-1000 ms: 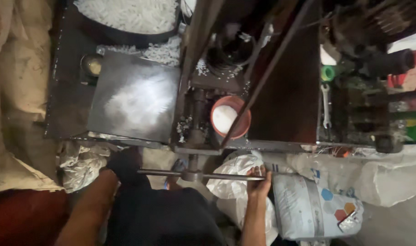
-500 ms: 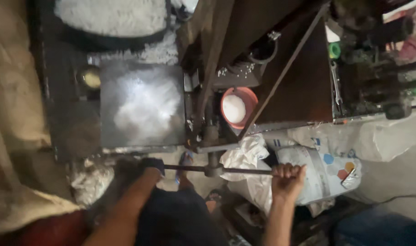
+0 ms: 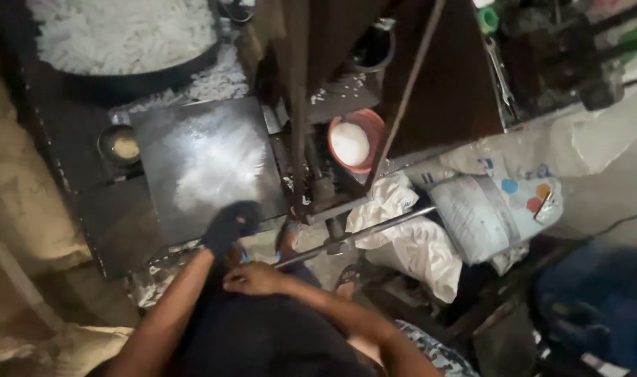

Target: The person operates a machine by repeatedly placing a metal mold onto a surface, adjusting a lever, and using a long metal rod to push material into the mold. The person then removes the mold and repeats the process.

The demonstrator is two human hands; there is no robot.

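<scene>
Dim workshop floor under a long grey steel crossbar (image 3: 360,236) running left-right. Gloved left hand (image 3: 229,225) rests loose at its left, bare right hand (image 3: 254,278) curled, empty, just below, nearer.

The flat plate (image 3: 206,164) is dark sheet metal, smooth and glossy, dusted with matt white powder. The long bar (image 3: 364,234) near it is bare steel, smooth with a dull shine. The left hand (image 3: 229,225) wears a dark, matt cloth glove; the right hand (image 3: 252,278) is bare. The bowl (image 3: 357,139) is orange plastic, slightly glossy. The sack (image 3: 489,213) on the right is woven plastic, white and faintly shiny.
</scene>
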